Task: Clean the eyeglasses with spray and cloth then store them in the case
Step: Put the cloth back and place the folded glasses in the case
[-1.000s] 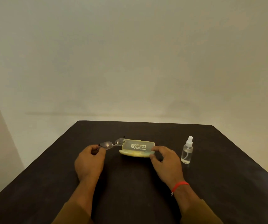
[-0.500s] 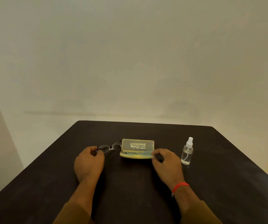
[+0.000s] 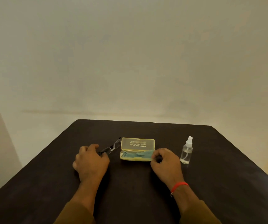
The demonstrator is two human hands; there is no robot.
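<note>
Left hand [image 3: 92,160] curled round near end of eyeglasses [image 3: 110,148], right hand [image 3: 165,162] pinching teal cloth [image 3: 136,154] in open yellow case [image 3: 137,142], spray bottle [image 3: 186,151] upright nearby

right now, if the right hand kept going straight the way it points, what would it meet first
The blue cloth in the open case; the right hand points left at its right end and seems to be pinching it.
</note>
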